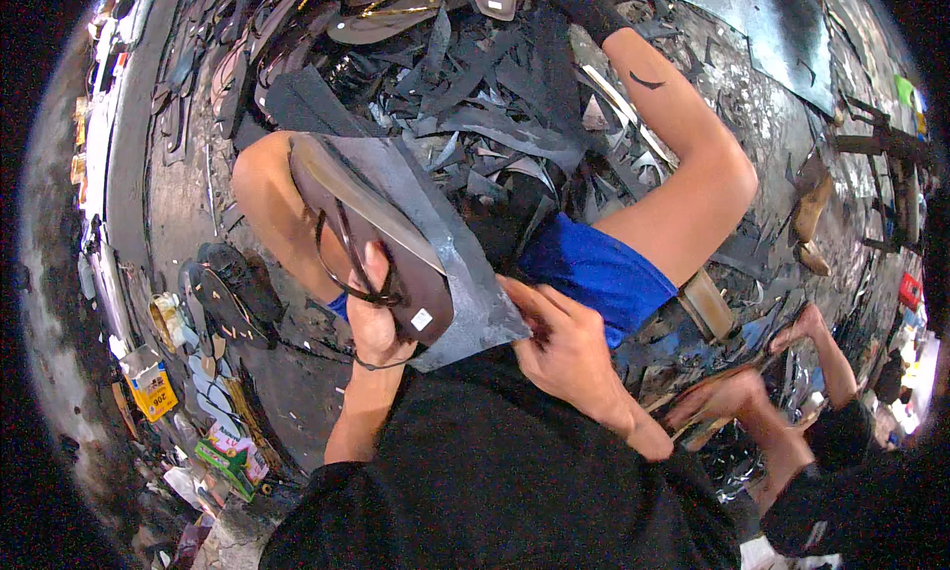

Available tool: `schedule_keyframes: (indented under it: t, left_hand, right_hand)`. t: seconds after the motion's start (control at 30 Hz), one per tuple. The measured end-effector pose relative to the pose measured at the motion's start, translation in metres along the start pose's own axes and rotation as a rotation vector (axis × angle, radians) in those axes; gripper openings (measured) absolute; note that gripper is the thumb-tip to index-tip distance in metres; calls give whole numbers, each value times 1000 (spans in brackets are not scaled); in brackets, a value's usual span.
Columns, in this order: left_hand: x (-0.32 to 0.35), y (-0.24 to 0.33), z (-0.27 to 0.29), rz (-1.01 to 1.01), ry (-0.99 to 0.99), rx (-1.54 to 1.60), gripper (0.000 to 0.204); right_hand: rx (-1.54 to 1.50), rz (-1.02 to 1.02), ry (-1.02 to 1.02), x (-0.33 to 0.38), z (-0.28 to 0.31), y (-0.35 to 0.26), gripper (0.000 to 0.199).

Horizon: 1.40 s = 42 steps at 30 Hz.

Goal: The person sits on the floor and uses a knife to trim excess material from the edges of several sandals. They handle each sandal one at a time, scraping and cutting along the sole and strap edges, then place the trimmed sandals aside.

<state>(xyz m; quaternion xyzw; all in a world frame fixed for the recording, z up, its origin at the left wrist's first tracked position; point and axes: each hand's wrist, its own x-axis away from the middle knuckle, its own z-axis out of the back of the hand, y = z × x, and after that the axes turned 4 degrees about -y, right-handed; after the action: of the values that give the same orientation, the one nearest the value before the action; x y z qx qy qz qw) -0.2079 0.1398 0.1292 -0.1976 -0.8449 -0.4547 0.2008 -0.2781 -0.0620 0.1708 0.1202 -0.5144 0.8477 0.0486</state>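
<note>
A dark brown flip-flop (421,288) with a thin strap lies against a grey sheet (465,278), probably rubber, that extends past the sole's right side and heel. My left hand (374,318) grips the flip-flop near the heel, its fingers up among the strap. At the sheet's right edge, my right hand (574,347) is closed with bent fingers on the margin. Its palm is hidden, so a small tool inside it could go unseen. Flip-flop and sheet rest over my bent left knee, the toe end pointing away from me.
Dark offcuts (495,95) heap between my legs. More flip-flops (396,16) lie at the far side. A yellow box (150,387) and a green-and-white box (233,456) stand at left. Another person's hand (727,397) is close by at lower right; a wooden shoe form (813,199) lies farther up.
</note>
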Motion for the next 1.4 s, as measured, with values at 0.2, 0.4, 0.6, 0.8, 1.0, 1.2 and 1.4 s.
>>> schedule_keyframes:
  t: [0.2,0.4,0.6,0.8,1.0,1.2,1.4]
  left_hand:
    - [9,8,12,108,-107,1,36]
    - [22,14,12,63,12,-183,40]
    - [17,20,9,53,-7,-59,42]
    - [39,9,25,89,7,-136,49]
    - [27,31,44,205,-393,-769,64]
    - [-28,70,-16,-146,-197,-277,29]
    - [-7,126,-6,-184,-115,-381,35]
  right_hand:
    - [-11,-37,-38,6,8,7,30]
    - [-114,90,-82,-52,-18,12,37]
    - [-58,128,-58,-84,-54,32,40]
    - [-57,171,-115,-167,-69,14,41]
    - [-465,-115,-439,-158,-20,-19,40]
    - [-430,171,18,-117,-15,-45,37]
    - [-86,375,184,-49,28,-10,29]
